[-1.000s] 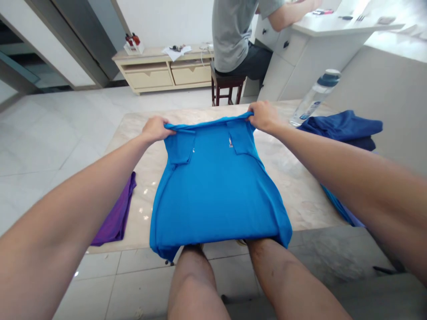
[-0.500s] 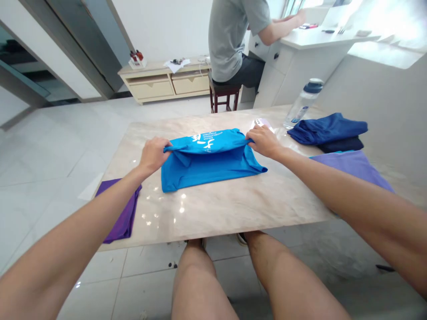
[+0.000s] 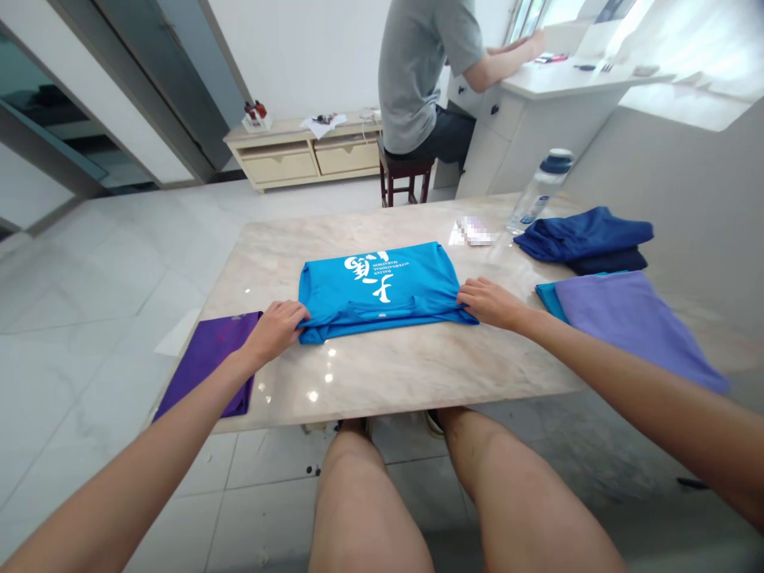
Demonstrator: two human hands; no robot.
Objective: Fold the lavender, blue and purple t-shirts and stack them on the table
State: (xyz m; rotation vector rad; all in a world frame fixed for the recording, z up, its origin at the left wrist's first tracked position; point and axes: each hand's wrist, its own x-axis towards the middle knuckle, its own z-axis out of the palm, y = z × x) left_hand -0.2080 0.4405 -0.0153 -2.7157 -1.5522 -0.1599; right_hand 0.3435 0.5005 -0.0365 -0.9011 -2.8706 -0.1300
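A blue T-shirt with white printed lettering lies folded in a wide rectangle on the marble-patterned table. Its upper layer is folded toward me, with the neckline near the front edge. My left hand pinches the front left corner of the shirt. At the front right corner, my right hand pinches the cloth in the same way. Both hands rest low, close to the tabletop. Beside my left forearm lies a folded purple garment.
To the right are a lavender folded cloth, a dark blue garment and a clear water bottle. A card-like item lies behind my right hand. Beyond the table, a person sits on a stool at a white counter.
My hands have brought the shirt's raised upper edge down toward me and laid it near the front edge. The print now lies flat and shows more fully.
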